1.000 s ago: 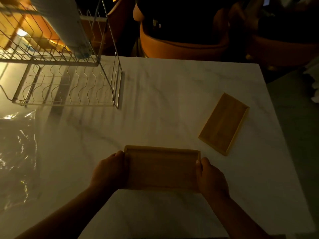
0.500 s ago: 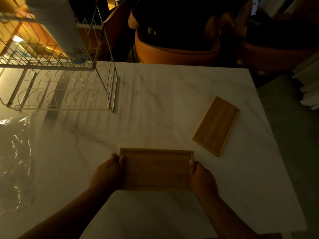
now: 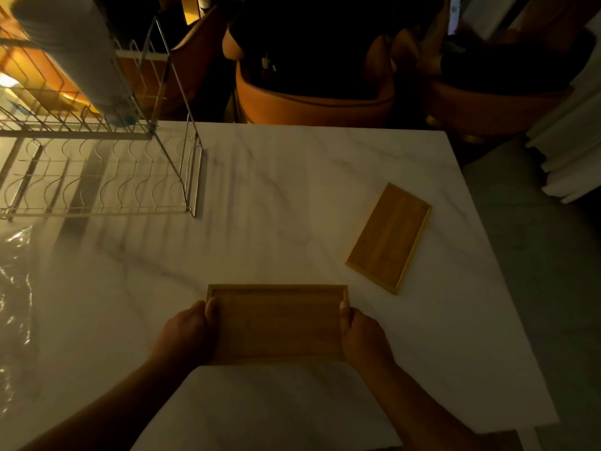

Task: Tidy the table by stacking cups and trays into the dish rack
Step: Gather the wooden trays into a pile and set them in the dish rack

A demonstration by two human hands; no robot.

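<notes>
A wooden tray (image 3: 277,320) with a raised rim is near the table's front, long side facing me. My left hand (image 3: 187,333) grips its left short end and my right hand (image 3: 364,336) grips its right short end, thumbs over the rim. A second wooden tray (image 3: 388,237) lies flat on the table to the right, angled. The two-tier wire dish rack (image 3: 97,177) stands at the far left, with a tall stack of pale cups (image 3: 74,56) on its upper tier. The lower tier holds nothing that I can see.
The white marble table (image 3: 292,190) has edges at the right and front. Crinkled clear plastic (image 3: 14,288) lies at the left edge. Orange chairs (image 3: 312,105) stand behind the far edge, and a dark-clothed person sits in one.
Both hands keep their grip on the tray's ends. The tray and the whole scene have shifted slightly left in view as my head moved; the second tray stays put.
</notes>
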